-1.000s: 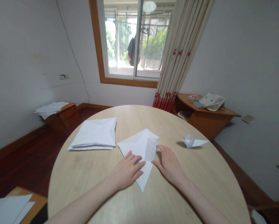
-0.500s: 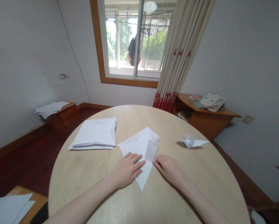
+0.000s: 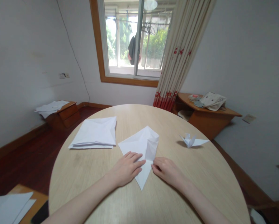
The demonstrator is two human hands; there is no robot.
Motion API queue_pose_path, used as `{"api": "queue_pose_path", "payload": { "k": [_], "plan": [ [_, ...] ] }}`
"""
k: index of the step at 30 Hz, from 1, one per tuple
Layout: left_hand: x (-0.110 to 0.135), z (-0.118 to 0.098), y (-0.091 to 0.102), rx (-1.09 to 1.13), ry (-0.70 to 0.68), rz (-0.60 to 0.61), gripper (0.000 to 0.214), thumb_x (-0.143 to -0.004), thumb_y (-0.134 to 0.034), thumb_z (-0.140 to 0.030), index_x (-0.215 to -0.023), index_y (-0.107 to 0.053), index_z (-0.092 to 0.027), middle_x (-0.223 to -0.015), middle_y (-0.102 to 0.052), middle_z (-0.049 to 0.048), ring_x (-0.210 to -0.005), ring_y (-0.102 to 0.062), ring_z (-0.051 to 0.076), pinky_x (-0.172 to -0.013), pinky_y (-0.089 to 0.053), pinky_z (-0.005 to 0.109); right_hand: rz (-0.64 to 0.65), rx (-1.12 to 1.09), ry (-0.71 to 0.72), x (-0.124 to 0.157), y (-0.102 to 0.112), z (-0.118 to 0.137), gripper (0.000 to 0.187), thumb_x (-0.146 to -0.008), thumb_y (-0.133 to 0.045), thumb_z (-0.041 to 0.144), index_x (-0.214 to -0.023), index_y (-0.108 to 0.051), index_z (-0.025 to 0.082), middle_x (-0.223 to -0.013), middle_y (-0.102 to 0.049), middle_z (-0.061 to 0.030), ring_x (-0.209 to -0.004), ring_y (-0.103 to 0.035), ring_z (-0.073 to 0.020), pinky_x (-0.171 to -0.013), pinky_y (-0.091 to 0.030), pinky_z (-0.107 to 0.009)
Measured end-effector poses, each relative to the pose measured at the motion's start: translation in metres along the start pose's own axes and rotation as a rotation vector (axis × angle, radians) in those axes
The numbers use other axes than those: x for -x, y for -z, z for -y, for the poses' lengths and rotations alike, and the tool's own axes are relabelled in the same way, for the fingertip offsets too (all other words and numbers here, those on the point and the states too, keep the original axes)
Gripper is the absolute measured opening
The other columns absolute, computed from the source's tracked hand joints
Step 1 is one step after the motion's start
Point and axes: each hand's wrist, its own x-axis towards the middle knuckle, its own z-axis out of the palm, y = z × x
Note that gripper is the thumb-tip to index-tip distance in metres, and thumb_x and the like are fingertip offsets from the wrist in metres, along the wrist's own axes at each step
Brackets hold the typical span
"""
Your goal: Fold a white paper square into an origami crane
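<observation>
A white sheet of paper [image 3: 139, 144], partly folded into a kite-like shape with a flap standing up on its right side, lies in the middle of the round wooden table [image 3: 106, 189]. My left hand [image 3: 126, 168] rests flat on the sheet's lower left part, fingers stretched out. My right hand [image 3: 168, 170] lies on the table at the sheet's lower right edge, fingers together and pressing the fold there.
A stack of white sheets [image 3: 95, 135] lies at the table's far left. A folded paper crane [image 3: 192, 141] stands at the right. Wooden side tables stand by the left wall [image 3: 62, 113] and under the curtain [image 3: 207, 116], the latter bearing a bag.
My right hand has slid back toward me along the sheet's right edge. The right flap has lifted a little. My left hand has stayed put.
</observation>
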Motion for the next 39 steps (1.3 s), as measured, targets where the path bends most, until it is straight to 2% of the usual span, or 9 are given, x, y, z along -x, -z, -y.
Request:
{"api": "queue_pose_path", "payload": {
  "k": [9,17,24,39],
  "plan": [
    [-0.001,0.001,0.001,-0.006,-0.001,0.011,0.032,-0.096,-0.048,-0.026,-0.127,-0.055,-0.022,-0.132,-0.054,0.0082,-0.117,-0.05,0.025,-0.1,-0.043,0.044,-0.008,-0.034,0.057,0.002,0.0,0.007,0.026,-0.083,-0.052,0.01,-0.059,-0.052,0.019,-0.06,-0.058,0.0014,-0.058,-0.054,-0.0139,-0.059,-0.033,-0.025],
    [-0.002,0.001,0.003,-0.014,-0.001,0.033,0.033,-0.096,-0.048,-0.026,-0.127,-0.055,-0.022,-0.132,-0.055,0.0073,-0.115,-0.05,0.025,-0.099,-0.043,0.041,0.018,-0.039,0.074,0.005,-0.002,0.013,0.024,-0.081,-0.054,0.01,-0.058,-0.053,0.018,-0.06,-0.06,0.0015,-0.058,-0.052,-0.013,-0.06,-0.032,-0.024],
    [-0.001,0.003,0.0,0.004,-0.012,0.002,0.032,-0.096,-0.047,-0.027,-0.127,-0.055,-0.023,-0.132,-0.055,0.0072,-0.115,-0.05,0.025,-0.098,-0.044,0.042,0.036,-0.064,0.091,0.005,0.0,0.019,0.024,-0.08,-0.055,0.011,-0.058,-0.053,0.018,-0.06,-0.059,0.0018,-0.059,-0.052,-0.013,-0.06,-0.033,-0.024],
    [0.0,0.005,-0.002,0.015,-0.013,-0.002,0.032,-0.095,-0.048,-0.026,-0.126,-0.055,-0.023,-0.132,-0.056,0.0065,-0.115,-0.051,0.024,-0.098,-0.044,0.04,0.045,-0.072,0.214,0.009,-0.007,0.038,0.02,-0.072,-0.052,0.007,-0.057,-0.052,0.019,-0.057,-0.06,0.0027,-0.056,-0.052,-0.0124,-0.058,-0.033,-0.025]
  ]
}}
